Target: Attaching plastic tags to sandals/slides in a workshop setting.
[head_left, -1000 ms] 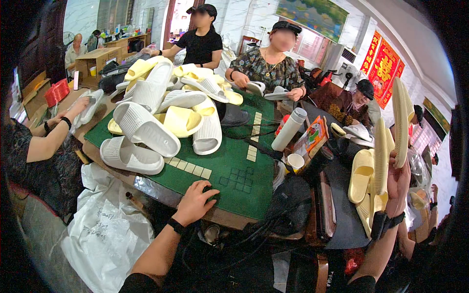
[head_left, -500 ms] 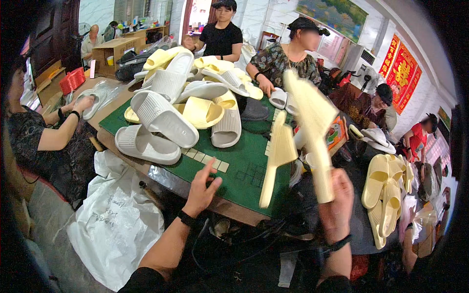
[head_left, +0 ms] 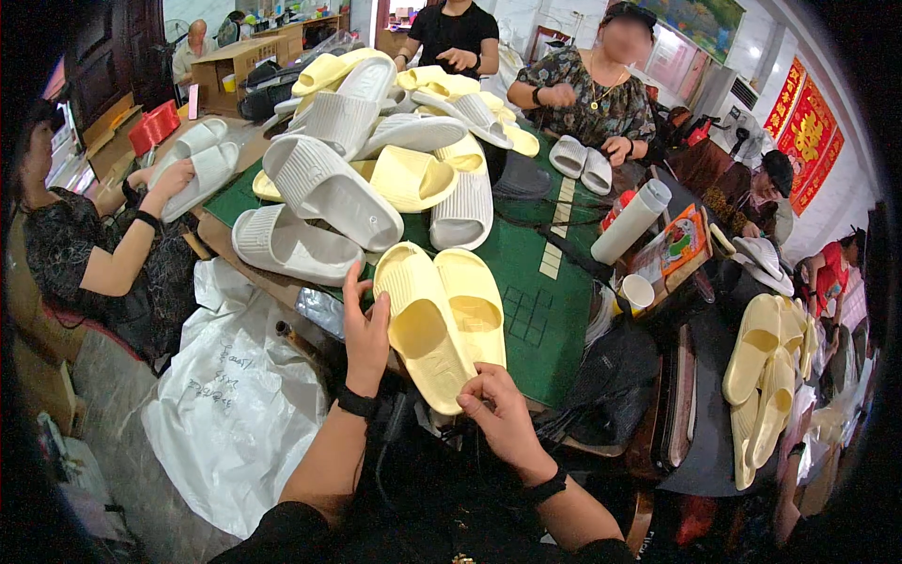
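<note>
A pair of pale yellow slide slippers (head_left: 421, 350) lies side by side before me, toes away, at the near edge of the green-topped table (head_left: 554, 338). My right hand (head_left: 501, 414) is closed on the heel end of the left one, thumb on top. Beside that slipper's left edge is my left hand (head_left: 366, 340), its fingers stretched and apart; whether it touches the slipper is hard to tell. Beyond them rises a heap of grey and yellow slippers (head_left: 329, 188). A grey slipper (head_left: 296, 246) is nearest my left fingertips.
At left, a person holds a pair of light slippers (head_left: 202, 164). Across the table, another person's hand is near a grey pair (head_left: 583, 167). A white bottle (head_left: 631, 222) and a paper cup (head_left: 637, 291) stand right. More yellow slippers (head_left: 754, 348) hang farther right; a white sack (head_left: 230, 404) lies lower left.
The yellow slippers came down from the right to the table edge, together in front of me. My left hand moved slightly left and up beside them. My view shifted a little.
</note>
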A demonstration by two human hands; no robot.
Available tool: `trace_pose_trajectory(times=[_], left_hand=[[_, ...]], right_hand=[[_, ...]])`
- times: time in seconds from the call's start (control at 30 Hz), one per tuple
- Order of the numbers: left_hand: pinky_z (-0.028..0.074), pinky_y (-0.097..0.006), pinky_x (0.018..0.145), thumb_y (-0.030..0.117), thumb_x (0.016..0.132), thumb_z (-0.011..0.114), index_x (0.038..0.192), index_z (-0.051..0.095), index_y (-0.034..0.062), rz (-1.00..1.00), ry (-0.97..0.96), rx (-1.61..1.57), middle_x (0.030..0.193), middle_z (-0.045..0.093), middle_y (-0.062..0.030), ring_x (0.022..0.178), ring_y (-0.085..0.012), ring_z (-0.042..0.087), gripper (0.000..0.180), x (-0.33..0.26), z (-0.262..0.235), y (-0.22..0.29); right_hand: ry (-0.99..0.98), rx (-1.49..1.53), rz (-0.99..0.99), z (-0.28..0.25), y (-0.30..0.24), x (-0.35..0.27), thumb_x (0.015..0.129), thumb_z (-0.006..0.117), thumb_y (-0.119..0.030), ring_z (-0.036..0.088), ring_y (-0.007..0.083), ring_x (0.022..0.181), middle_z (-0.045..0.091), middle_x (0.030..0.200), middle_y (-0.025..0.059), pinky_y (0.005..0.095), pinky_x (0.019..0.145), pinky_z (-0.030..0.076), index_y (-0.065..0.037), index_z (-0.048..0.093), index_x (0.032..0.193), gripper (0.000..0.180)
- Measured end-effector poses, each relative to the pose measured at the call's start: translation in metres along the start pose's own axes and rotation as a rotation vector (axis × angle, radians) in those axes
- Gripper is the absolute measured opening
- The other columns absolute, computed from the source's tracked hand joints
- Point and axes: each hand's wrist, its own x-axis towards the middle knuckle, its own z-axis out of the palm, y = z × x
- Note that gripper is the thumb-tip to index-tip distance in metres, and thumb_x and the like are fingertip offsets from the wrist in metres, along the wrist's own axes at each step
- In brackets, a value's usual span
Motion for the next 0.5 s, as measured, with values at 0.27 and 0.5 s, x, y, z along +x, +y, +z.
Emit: trace_pose_trajectory(times=[0.27,0.5], left_hand=[[0.029,-0.049,0.111,0.028,0.090,0.060,0.132,0.055,0.0053,0.554,-0.156,0.818,0.127,0.051,-0.0236,0.126,-0.0412,0.041,0.047,-0.004,0.002,0.030],[0.038,-0.047,0.101,0.041,0.082,0.072,0.136,0.056,0.0145,0.444,-0.365,0.816,0.123,0.053,-0.0234,0.116,-0.0405,0.049,0.062,0.003,0.009,0.047]], right_hand=[[0.128,-0.320,-0.173,-0.030,-0.011,0.010,0.085,0.065,-0.004,0.052,0.0351,0.117,0.059,0.119,0.0166,0.0413,0.100,0.041,-0.001,0.060,0.094,0.010],[0.033,-0.651,-0.156,-0.040,0.004,0.010,0.087,0.063,-0.007,0.056,0.0350,0.103,0.063,0.111,0.0141,0.0456,0.087,0.046,-0.002,0.058,0.111,0.025]])
